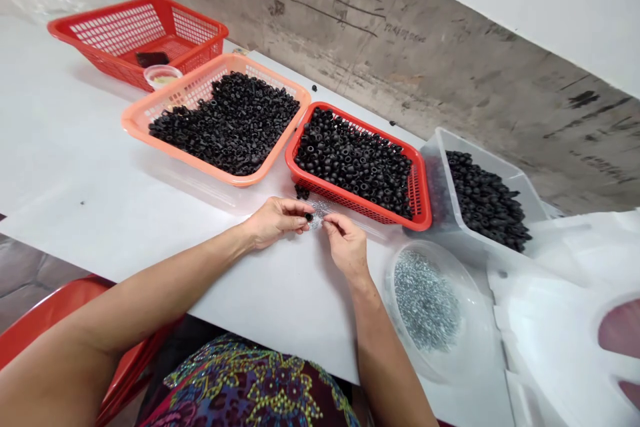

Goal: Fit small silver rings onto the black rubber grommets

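My left hand (274, 221) pinches a small black hollow part (309, 217) between thumb and fingers, its round opening showing. Close beside it on the right, my right hand (346, 240) has thumb and fingertips pressed together; whatever they hold is too small to make out. A little heap of shiny silvery pieces (320, 208) lies on the white table just behind my fingertips. Next to that heap sit a few loose black parts (302, 192). To the right of my right forearm, a clear round tub (473, 320) holds many small silvery metal pieces (425, 300).
Behind my hands stand a red basket (357, 205) and an orange basket (200, 170), both filled with black parts. A clear bin (445, 237) of longer black pieces is at right. Farther left are another red basket (115, 67) and a small plastic cup (163, 75). A wall (400, 47) runs behind.
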Demonstrator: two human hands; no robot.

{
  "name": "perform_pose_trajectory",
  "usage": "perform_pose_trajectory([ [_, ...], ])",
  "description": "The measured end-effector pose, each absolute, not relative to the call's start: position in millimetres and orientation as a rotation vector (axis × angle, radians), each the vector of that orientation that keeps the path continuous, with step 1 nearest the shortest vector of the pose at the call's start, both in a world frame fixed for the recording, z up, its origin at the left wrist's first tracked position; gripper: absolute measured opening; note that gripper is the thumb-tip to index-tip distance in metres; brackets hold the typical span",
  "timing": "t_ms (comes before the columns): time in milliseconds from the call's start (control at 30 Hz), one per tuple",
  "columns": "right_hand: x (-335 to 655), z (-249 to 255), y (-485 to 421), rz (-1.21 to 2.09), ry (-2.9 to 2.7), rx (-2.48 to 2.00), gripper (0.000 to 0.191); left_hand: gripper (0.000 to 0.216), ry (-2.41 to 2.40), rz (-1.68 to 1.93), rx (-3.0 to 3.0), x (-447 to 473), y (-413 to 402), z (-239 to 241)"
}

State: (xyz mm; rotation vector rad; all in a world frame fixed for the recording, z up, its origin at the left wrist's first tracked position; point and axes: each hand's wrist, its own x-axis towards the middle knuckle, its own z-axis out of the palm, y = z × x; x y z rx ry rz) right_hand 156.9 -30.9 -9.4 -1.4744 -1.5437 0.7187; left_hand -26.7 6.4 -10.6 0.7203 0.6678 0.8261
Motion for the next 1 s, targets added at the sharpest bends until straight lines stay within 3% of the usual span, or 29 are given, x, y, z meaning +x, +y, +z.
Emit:
perform_pose_trajectory([
  [367, 147, 5, -39, 0.891, -1.42, -1.452, 0.013, 0.023, 0.837, 0.805, 1.106, -18, -2, -7],
  [633, 139, 5, -45, 0.574, -1.669, -1.387, 0.012, 0.009, 0.807, 0.835, 1.212, -18, -3, -10],
  [1000, 144, 1, -45, 0.271, -1.991, -1.23, 0.026, 0.01, 0.825, 0.853, 1.232, -18, -4, -11],
])
